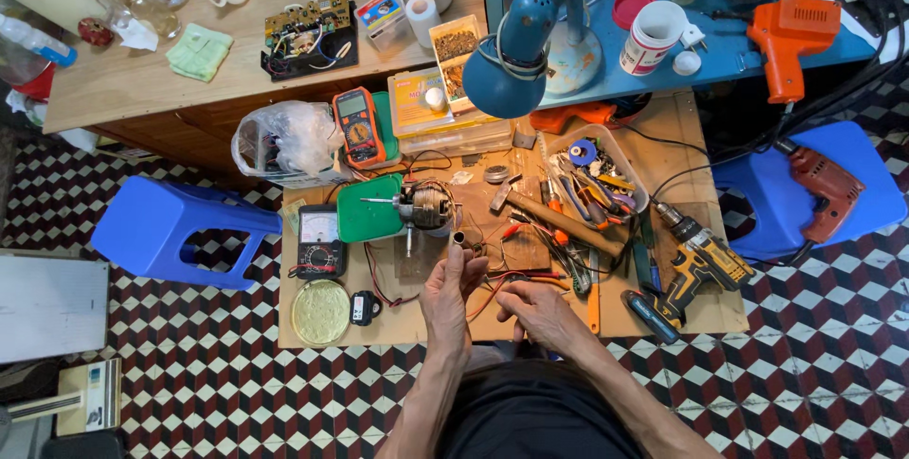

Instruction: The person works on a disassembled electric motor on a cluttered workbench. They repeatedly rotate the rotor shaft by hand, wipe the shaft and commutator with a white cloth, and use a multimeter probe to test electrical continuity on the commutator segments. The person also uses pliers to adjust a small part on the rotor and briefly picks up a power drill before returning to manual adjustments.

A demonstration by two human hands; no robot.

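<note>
Pinching a small metal sleeve [458,238] at its fingertips, the left hand [451,291] is raised near the centre of the frame, just below the fan motor [423,205]. Right hand [536,313] lies lower right of it, fingers curled loosely on the low wooden desk [417,325]; cannot tell whether it grips anything. Red wires [502,281] run between the hands. Hammer [554,220] sits right of the motor, yellow drill [689,270] further right. Analogue meter [319,239] and round yellowish lid [320,311] at lower left.
</note>
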